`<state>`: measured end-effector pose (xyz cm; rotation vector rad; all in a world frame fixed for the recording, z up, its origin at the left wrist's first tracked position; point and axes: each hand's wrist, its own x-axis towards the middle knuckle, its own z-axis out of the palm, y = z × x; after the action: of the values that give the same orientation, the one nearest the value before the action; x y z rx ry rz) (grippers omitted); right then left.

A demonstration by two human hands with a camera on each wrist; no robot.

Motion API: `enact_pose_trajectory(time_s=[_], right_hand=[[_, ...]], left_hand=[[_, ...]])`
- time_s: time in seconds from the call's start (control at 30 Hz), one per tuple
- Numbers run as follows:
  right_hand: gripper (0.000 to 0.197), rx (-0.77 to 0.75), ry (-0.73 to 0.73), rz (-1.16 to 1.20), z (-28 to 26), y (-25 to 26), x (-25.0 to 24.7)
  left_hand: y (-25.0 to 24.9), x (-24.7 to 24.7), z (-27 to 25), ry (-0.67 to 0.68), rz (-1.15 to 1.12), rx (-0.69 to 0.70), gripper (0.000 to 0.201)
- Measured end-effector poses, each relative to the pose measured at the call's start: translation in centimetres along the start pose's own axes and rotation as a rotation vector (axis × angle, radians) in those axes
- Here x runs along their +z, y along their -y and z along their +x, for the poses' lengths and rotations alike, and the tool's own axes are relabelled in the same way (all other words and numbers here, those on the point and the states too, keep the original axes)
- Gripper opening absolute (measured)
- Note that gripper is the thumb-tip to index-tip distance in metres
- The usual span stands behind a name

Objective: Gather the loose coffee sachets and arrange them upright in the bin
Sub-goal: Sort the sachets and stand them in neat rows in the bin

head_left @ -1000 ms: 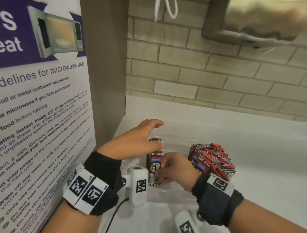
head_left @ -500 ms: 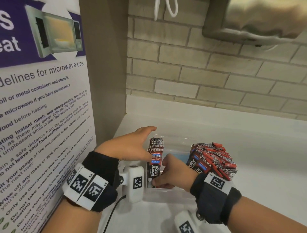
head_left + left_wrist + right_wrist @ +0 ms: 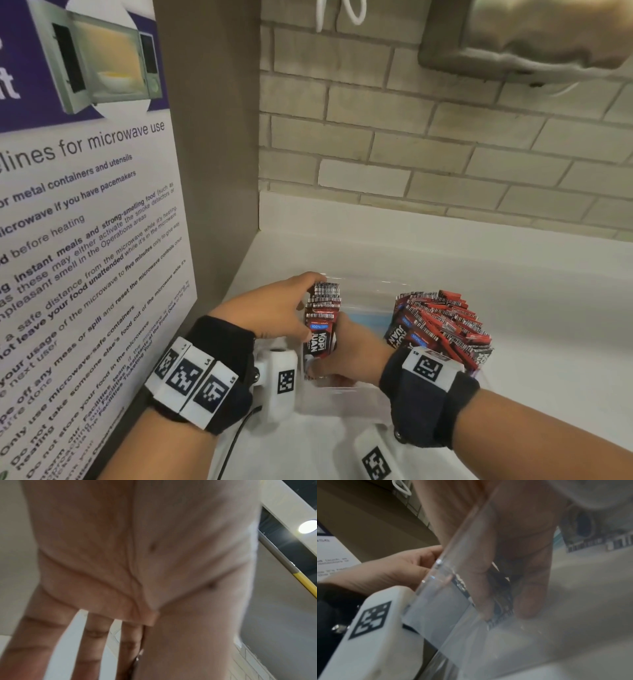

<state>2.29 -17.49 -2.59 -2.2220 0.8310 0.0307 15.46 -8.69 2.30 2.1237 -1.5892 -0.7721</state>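
Note:
A clear plastic bin (image 3: 346,397) stands on the white counter. At its left end a small stack of red-and-black coffee sachets (image 3: 322,318) stands upright. My left hand (image 3: 274,311) holds the stack from the left, fingers over its far top, thumb near the front. My right hand (image 3: 349,356) reaches down inside the bin. In the right wrist view my right hand (image 3: 505,609) pinches the sachets' lower edge (image 3: 503,601) behind the bin wall (image 3: 453,601). A larger bundle of sachets (image 3: 442,325) leans at the bin's right end.
A microwave-guidelines poster panel (image 3: 85,240) walls off the left side. A brick wall rises behind the counter (image 3: 513,291), with a metal dispenser (image 3: 534,34) high at the right. A black cable (image 3: 236,445) hangs at the counter's near edge.
Both hands have sunk a little, setting the small stack lower into the bin's left end. My left fingers have come down onto its top. The right bundle has not moved.

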Motion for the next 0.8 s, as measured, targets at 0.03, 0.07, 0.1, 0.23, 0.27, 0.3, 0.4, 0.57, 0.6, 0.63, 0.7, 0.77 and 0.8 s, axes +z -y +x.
enact_pose_trajectory(time_s=[0.03, 0.07, 0.1, 0.23, 0.27, 0.3, 0.4, 0.57, 0.6, 0.63, 0.7, 0.77, 0.8], right_hand=[[0.062, -0.001, -0.016, 0.003, 0.1, 0.0, 0.1], [0.059, -0.003, -0.026, 0.004, 0.1, 0.0, 0.2], [0.057, -0.002, -0.034, -0.007, 0.1, 0.0, 0.4], [0.054, 0.004, -0.058, -0.03, 0.3, 0.0, 0.8], [0.054, 0.005, -0.064, -0.043, 0.3, 0.0, 0.8], [0.053, 0.009, -0.063, -0.058, 0.3, 0.0, 0.9], [0.052, 0.016, -0.036, -0.106, 0.2, 0.1, 1.0], [0.053, 0.024, 0.014, -0.13, 0.7, -0.2, 1.3], [0.053, 0.028, 0.018, -0.132, 0.8, -0.2, 1.3], [0.053, 0.031, 0.024, -0.132, 0.8, -0.3, 1.3], [0.053, 0.036, 0.034, -0.121, 0.8, -0.2, 1.2], [0.051, 0.037, 0.04, -0.111, 0.8, -0.2, 1.1], [0.051, 0.039, 0.04, -0.112, 0.9, -0.3, 1.1]], left_hand=[[0.0, 0.0, 0.1, -0.005, 0.0, 0.004, 0.08], [-0.1, 0.1, 0.1, -0.012, 0.001, 0.009, 0.077], [-0.1, 0.1, 0.2, -0.021, 0.005, 0.016, 0.074], [-0.2, 0.3, 0.3, -0.033, -0.004, 0.029, 0.072], [-0.2, 0.3, 0.3, -0.027, -0.004, 0.024, 0.073], [-0.2, 0.4, 0.2, -0.017, -0.003, 0.016, 0.073], [-0.1, 0.4, 0.1, 0.023, 0.039, -0.019, 0.084], [0.1, 0.0, -0.2, 0.129, -0.003, -0.088, 0.114], [0.1, 0.0, -0.2, 0.141, -0.013, -0.095, 0.114], [0.0, 0.0, -0.1, 0.146, -0.017, -0.102, 0.112], [0.0, 0.2, 0.1, 0.144, -0.001, -0.112, 0.11], [0.2, 0.4, 0.3, 0.145, -0.007, -0.127, 0.108], [0.4, 0.4, 0.3, 0.152, -0.026, -0.133, 0.108]])
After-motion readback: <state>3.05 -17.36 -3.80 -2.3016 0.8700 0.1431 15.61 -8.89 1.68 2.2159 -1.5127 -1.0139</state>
